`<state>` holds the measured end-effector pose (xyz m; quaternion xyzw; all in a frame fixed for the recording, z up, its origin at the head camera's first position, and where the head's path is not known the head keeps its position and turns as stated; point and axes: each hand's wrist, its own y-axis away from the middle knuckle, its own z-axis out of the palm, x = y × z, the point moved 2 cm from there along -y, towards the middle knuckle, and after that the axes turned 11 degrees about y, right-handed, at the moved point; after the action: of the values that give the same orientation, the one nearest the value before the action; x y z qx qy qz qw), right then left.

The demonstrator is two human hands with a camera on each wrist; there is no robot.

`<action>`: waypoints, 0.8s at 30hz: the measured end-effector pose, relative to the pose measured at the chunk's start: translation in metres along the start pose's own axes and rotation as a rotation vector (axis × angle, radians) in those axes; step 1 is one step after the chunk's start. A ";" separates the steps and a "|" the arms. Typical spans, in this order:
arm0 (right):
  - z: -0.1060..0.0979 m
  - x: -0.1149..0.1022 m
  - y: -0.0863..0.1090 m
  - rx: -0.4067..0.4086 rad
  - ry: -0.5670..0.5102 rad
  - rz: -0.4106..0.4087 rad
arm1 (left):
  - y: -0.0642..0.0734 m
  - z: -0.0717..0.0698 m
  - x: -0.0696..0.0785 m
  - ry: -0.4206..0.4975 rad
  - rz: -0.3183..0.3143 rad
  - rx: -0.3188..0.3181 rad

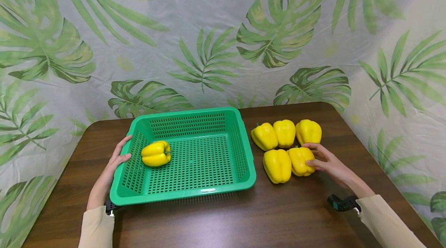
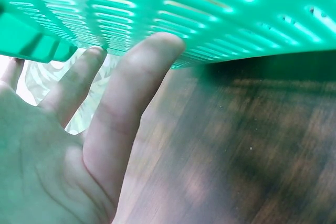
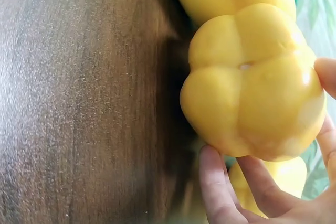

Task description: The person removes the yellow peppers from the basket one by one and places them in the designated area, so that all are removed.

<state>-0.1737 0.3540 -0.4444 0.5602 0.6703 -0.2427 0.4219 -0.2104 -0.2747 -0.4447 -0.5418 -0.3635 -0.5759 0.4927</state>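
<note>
A green plastic basket [image 1: 189, 192] with slotted walls stands on the table, and one yellow bell pepper [image 1: 155, 154] lies inside at its left. My left hand [image 1: 110, 168] rests against the basket's left side; in the left wrist view its extended fingers [image 2: 131, 93] touch the slotted outer wall. On the right, my right hand [image 1: 329, 165] holds the front-right yellow bell pepper [image 1: 301, 161] of a group, fingers and thumb on opposite sides of it. The right wrist view shows this pepper's lobed bottom [image 3: 252, 82] between the fingertips.
Close around the held one sit a bell pepper [image 1: 277, 165] at its left and others behind it, including a back-right bell pepper [image 1: 308, 132]. The brown wooden table [image 1: 223, 221] meets a leaf-patterned cloth [image 1: 209, 27] at the back.
</note>
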 end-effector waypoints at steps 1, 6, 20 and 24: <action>0.000 0.000 0.000 0.001 0.006 0.002 | 0.000 0.000 0.000 0.000 0.002 0.000; 0.003 -0.001 0.000 -0.004 0.027 -0.004 | 0.001 -0.001 0.000 0.019 -0.034 -0.011; 0.002 -0.008 -0.007 0.011 -0.016 -0.031 | 0.001 0.000 0.000 0.034 -0.034 -0.012; 0.001 -0.011 -0.011 0.041 -0.042 -0.042 | 0.001 -0.001 0.000 0.028 -0.023 -0.009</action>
<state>-0.1833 0.3444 -0.4368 0.5494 0.6678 -0.2769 0.4190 -0.2099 -0.2755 -0.4446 -0.5314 -0.3602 -0.5907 0.4887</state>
